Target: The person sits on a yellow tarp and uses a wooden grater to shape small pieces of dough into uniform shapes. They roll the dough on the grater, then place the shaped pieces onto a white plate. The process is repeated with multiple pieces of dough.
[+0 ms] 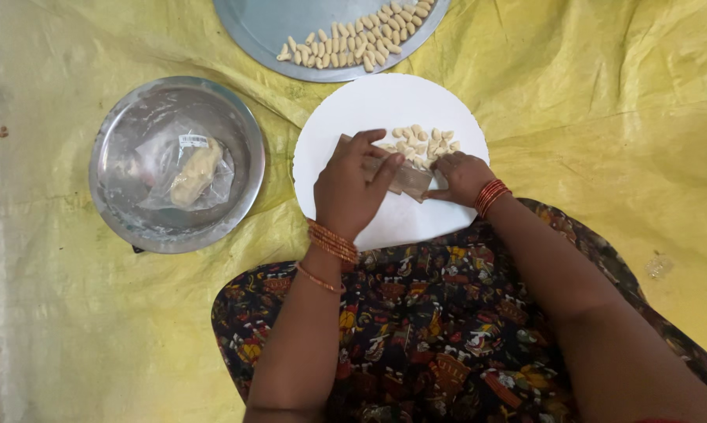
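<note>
A round white board (385, 102) lies in front of me with several small shaped dough pieces (424, 145) on its far right part. My left hand (352, 188) rests on the board and holds down a small brownish ridged board (408, 180). At the ridged board's right end, my right hand (463, 176) has its fingers curled down and pressing; whatever lies under the fingertips is hidden. Both wrists wear red and gold bangles.
A steel bowl (126, 125) at the left holds a clear plastic bag with a lump of dough (193, 172). At the top, a steel plate (267, 31) carries several rows of shaped dough pieces (361, 39). A yellow sheet (604, 102) covers the floor; my patterned dress fills the bottom.
</note>
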